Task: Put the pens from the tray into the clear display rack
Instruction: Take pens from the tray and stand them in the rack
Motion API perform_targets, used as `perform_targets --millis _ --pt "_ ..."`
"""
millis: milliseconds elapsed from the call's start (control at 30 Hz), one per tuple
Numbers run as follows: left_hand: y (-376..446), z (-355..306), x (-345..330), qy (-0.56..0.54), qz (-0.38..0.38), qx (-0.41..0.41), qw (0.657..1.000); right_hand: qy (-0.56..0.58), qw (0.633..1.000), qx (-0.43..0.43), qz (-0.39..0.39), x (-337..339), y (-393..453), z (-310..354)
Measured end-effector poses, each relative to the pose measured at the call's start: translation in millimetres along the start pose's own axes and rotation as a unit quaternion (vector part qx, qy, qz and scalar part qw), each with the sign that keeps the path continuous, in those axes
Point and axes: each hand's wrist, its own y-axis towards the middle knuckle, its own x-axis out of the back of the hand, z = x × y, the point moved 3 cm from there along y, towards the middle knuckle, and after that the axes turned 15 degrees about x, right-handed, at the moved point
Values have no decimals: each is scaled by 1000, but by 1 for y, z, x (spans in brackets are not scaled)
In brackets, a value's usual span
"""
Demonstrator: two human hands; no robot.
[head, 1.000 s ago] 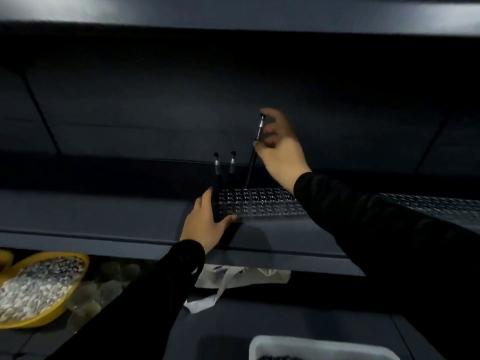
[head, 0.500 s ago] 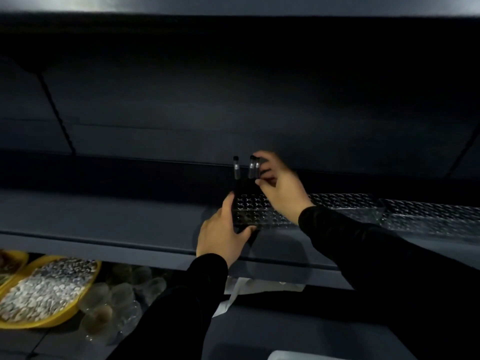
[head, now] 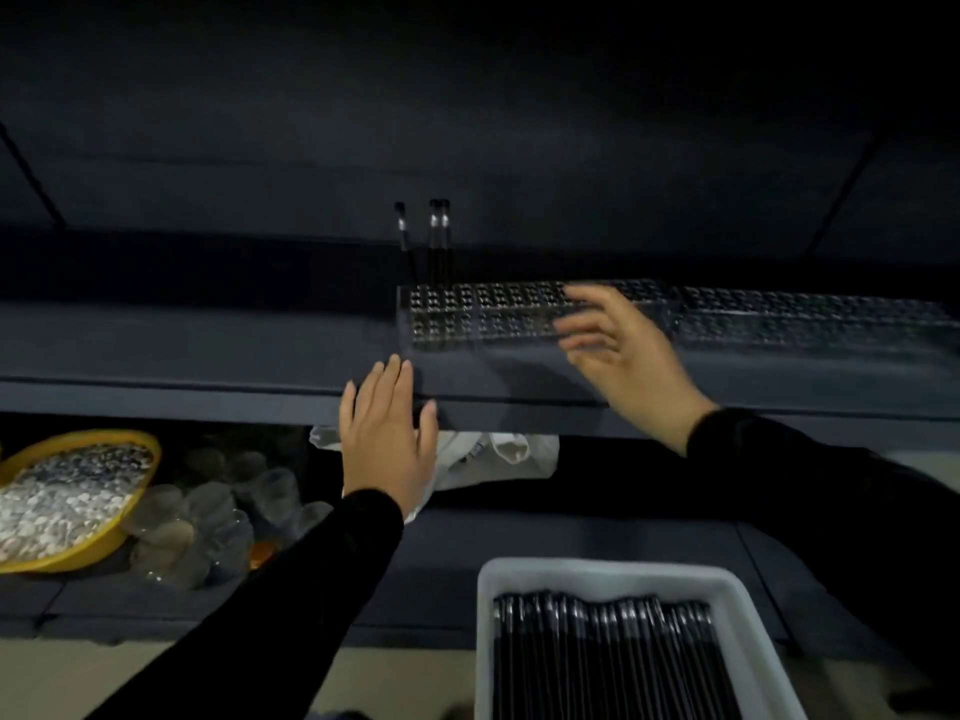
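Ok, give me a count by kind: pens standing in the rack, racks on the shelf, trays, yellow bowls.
Pens standing in the clear display rack: 3
Clear racks: 2, second
White tray: 1
Yellow bowl: 1
Total: 7

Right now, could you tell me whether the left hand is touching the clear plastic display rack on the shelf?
Apart. The head view shows the left hand open at the shelf's front edge, with bare dark shelf between its fingertips and the clear display rack.
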Motion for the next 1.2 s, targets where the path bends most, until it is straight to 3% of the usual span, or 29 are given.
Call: perform_targets --millis 100,167,267,367,433,500,633,1000,1200 --pt "-58 8 -16 35 20 -49 998 -4 998 -47 -29 6 -67 -25" --pt "-97 12 -34 45 129 -37 990 -29 994 -65 -80 5 -102 -35" --pt "-155 26 -69 80 322 67 941 -67 988 -70 -124 -4 -143 -47" --pt "-201 38 -97 102 406 146 897 -81 983 -138 -89 -26 -188 -77" --pt "-222 42 -109 61 449 203 868 -73 973 -214 -41 -42 -216 -104" --pt "-232 44 -113 13 458 237 857 -48 960 -277 -5 -58 -240 -129" --pt "-231 49 -114 30 465 238 852 -63 918 -385 70 -90 -267 -164" --pt "-230 41 -107 31 446 234 863 -138 875 -464 20 -127 -245 -186" --pt "-230 42 -107 31 444 225 867 -153 870 -461 82 -126 -240 -185"
